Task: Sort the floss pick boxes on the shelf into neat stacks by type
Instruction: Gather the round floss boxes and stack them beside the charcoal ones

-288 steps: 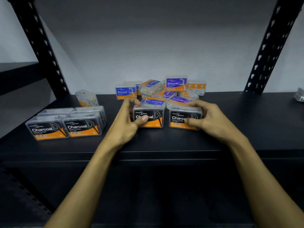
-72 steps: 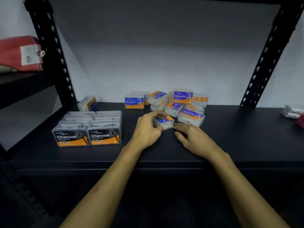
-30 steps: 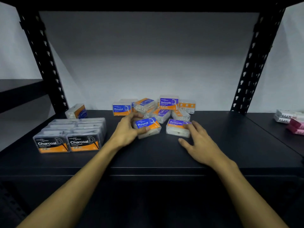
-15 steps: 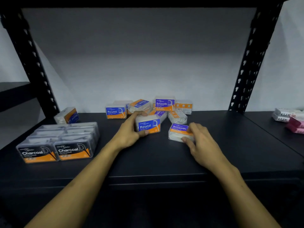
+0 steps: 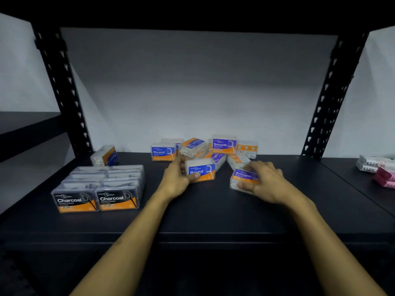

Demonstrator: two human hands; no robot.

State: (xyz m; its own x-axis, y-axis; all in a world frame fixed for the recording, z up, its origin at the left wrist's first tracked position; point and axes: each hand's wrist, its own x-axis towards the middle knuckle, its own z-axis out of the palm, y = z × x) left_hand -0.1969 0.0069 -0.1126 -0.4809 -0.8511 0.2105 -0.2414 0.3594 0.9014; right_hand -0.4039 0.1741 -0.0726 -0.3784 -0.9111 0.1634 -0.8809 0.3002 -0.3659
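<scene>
Left hand (image 5: 176, 181) wrapped round the end of a Round box (image 5: 200, 170), thumb on its front label; right hand (image 5: 264, 181) curled over a tilted Smooth box (image 5: 242, 179), both grips pinching their boxes on the shelf (image 5: 213, 214) just before the unsorted pile (image 5: 210, 149). Charcoal boxes (image 5: 97, 189) already squared up at left. Probably light, rigid, slick clear plastic: best taken across the short ends, not by the lid, and set down flat.

dim | back wall lit | hands perhaps motion-blurred | wide-angle bending at edges
</scene>
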